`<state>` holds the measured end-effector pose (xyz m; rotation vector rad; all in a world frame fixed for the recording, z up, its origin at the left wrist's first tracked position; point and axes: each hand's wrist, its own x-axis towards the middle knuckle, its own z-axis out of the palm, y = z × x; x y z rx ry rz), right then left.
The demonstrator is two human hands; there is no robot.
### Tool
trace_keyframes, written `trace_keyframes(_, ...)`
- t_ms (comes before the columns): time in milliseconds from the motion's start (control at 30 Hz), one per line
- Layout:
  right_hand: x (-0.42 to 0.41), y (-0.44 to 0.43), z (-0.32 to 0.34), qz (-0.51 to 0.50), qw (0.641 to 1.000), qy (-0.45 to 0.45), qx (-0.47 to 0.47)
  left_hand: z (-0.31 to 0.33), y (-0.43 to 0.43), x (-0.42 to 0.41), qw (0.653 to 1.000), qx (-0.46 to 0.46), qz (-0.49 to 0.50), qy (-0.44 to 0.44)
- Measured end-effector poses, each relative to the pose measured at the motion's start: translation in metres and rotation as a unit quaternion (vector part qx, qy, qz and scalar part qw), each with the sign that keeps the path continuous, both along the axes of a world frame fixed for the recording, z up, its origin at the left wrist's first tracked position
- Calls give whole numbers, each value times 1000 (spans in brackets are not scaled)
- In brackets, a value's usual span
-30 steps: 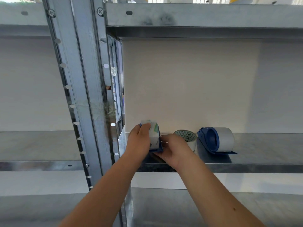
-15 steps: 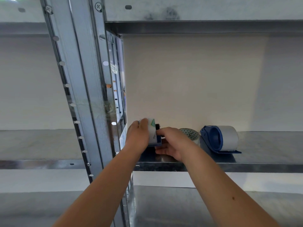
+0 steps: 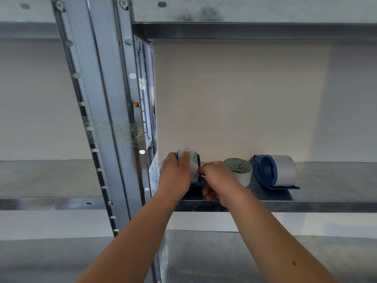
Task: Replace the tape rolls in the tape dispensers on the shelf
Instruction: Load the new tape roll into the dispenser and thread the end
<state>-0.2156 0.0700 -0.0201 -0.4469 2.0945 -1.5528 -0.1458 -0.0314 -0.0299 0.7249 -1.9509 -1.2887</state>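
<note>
On the metal shelf point(image 3: 326, 180) a blue tape dispenser point(image 3: 201, 181) stands at the left end with a clear tape roll point(image 3: 192, 162) in it. My left hand point(image 3: 176, 174) is wrapped over that roll from the left. My right hand point(image 3: 219, 180) grips the dispenser's right side, thumb and fingers closed at its hub. Just right of my hands a loose tape roll point(image 3: 239, 169) with a green-patterned core lies flat. Further right stands a second blue dispenser point(image 3: 271, 172) loaded with a grey-white roll.
A perforated steel upright point(image 3: 106, 111) rises just left of my left hand. The shelf above point(image 3: 244, 30) caps the bay and a lower shelf point(image 3: 204, 258) lies under my forearms. A pale wall closes the back.
My right hand has shifted from the dispenser's front lower side up to its right side at the hub. My left hand stays on the roll. The view has drifted slightly.
</note>
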Motion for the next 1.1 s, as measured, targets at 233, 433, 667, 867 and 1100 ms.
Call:
trace_keyframes(233,3,8,-5,-34,998,16,-50,0,7,5,998,44,-3,35)
trace_keyframes(433,9,11,-2,-40,997,19,-62,-4,9,8,997,64,1,44)
trace_keyframes(667,17,13,0,-48,997,21,-59,-7,12,19,996,65,2,54)
trace_keyframes(867,26,16,0,-52,996,28,-72,-5,11,24,997,56,-2,57)
trace_keyframes(1100,39,24,3,-67,993,27,-94,-8,17,32,997,-4,0,71)
